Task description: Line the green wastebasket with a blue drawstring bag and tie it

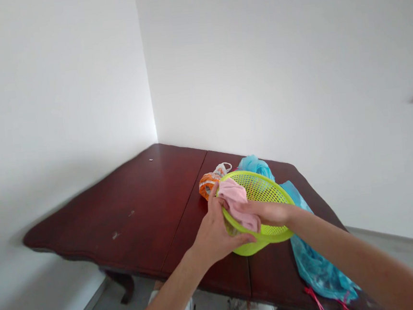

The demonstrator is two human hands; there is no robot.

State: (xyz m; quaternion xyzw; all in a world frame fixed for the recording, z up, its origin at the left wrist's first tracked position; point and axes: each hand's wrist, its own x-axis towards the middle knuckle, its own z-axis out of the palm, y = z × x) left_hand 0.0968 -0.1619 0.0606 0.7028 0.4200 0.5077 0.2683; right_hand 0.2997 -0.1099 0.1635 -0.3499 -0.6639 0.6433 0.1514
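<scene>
A yellow-green plastic basket with a perforated wall is tilted toward me over the dark red table. My left hand grips its left side, thumb along the outside and fingers up at the rim. Inside the near-left rim, my right hand presses a pink cloth against the basket. The cloth drapes over the rim and partly covers the right fingers.
Behind the basket lie an orange and white plastic bag and a crumpled blue bag. Another blue bag with red drawstrings lies at the right table edge. The wooden table stands in a corner of white walls.
</scene>
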